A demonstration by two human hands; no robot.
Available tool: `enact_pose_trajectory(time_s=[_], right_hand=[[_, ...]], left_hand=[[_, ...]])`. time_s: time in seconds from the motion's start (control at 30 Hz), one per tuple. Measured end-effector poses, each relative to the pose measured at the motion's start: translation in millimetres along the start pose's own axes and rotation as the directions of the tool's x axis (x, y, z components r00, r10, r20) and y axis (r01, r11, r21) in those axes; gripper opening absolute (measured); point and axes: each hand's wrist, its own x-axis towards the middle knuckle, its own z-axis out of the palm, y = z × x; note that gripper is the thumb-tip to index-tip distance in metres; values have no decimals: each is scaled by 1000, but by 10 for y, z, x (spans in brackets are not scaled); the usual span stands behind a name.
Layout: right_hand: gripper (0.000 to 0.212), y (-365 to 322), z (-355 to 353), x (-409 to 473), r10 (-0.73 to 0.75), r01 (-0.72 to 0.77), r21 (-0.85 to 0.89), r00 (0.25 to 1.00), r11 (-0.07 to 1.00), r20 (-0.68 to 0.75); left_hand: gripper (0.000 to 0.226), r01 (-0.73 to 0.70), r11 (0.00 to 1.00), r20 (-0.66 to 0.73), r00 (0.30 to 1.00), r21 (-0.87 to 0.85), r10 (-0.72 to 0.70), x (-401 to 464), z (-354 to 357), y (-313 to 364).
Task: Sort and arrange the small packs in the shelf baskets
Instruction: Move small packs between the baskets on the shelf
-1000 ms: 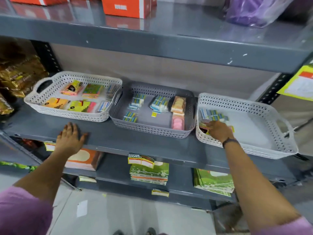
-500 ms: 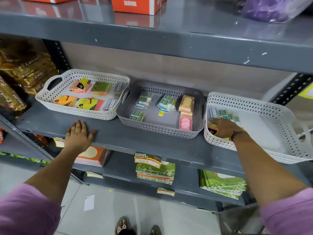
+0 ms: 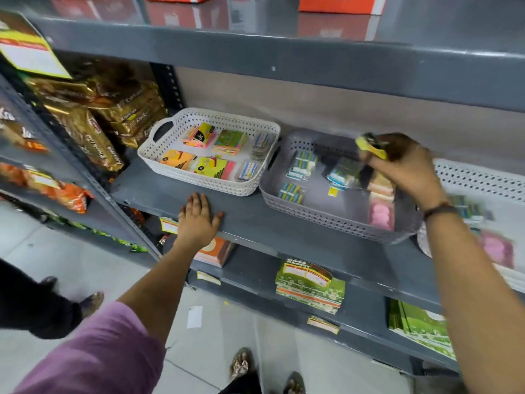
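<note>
Three perforated baskets stand in a row on the grey shelf. The left white basket holds colourful small packs such as a yellow one. The middle grey basket holds blue-striped packs and pink ones. The right white basket is partly hidden by my arm. My right hand hovers above the grey basket, shut on a small yellow pack. My left hand lies flat on the shelf's front edge, holding nothing.
Gold and brown snack bags fill the shelf bay to the left. Green booklets lie on the lower shelf. Orange boxes sit on the shelf above. Another person's feet are on the floor at left.
My right hand has lifted out of the right white basket with a small yellow pack and moved left over the grey basket. The view has swung left; my left hand stays put.
</note>
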Motion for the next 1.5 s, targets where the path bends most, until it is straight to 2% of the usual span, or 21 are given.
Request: enact_pose_trajectory(time_s=[0.1, 0.23, 0.47, 0.6, 0.67, 0.77, 0.83, 0.93, 1.03, 1.17, 1.27, 1.33, 1.4, 1.5], right_hand=[[48, -646, 739, 207, -149, 149, 12, 976, 989, 157], [49, -1232, 1720, 424, -300, 331, -39, 894, 943, 333], [65, -1464, 2871, 647, -242, 395, -184, 804, 900, 543], [47, -1415, 3195, 639, -191, 443, -202, 693, 874, 695], [43, -1381, 3217, 641, -189, 437, -194, 689, 878, 699], [43, -1315, 3063, 606, -250, 470, -179, 710, 864, 659], [42, -1286, 2849, 555, -282, 423, -122, 765, 898, 579], [39, -1174, 2371, 431, -328, 351, 4, 870, 936, 367], [33, -899, 1743, 248, -331, 330, 22, 938, 944, 107], [27, -245, 853, -17, -189, 181, -62, 965, 982, -181], [32, 352, 262, -164, -64, -4, -221, 953, 975, -297], [31, 705, -39, -227, 44, -144, -278, 940, 950, -338], [32, 966, -276, -280, 193, -294, -255, 914, 921, -358], [38, 1236, -403, -269, 397, -441, -322, 897, 838, -195]], left_hand=[[74, 2, 1000, 4, 1000, -21, -2, 30, 9, -36], [75, 9, 999, 8, 1000, -33, -9, 41, 29, -33], [77, 7, 999, 7, 1000, -44, -7, 38, 59, 0], [74, 5, 999, 14, 1000, -47, -5, 56, 71, -10], [73, 2, 999, 18, 1000, -42, -1, 52, 65, -8], [74, -4, 999, 17, 1000, -40, 5, 42, 66, -8], [78, -4, 999, 5, 1000, -39, 5, 35, 68, -6], [76, -9, 999, 7, 1000, -38, 10, 21, 72, -4], [73, -10, 999, 2, 1000, -47, 10, 23, 66, 7], [73, -22, 999, -6, 1000, -49, 22, 28, 83, -7], [72, -27, 999, -63, 998, -29, 25, 46, 125, -12], [71, -26, 999, -70, 997, -19, 24, 58, 139, -25], [71, -32, 999, -70, 997, -29, 30, 67, 150, -27], [73, -23, 1000, -58, 998, -22, 21, 75, 136, -57]])
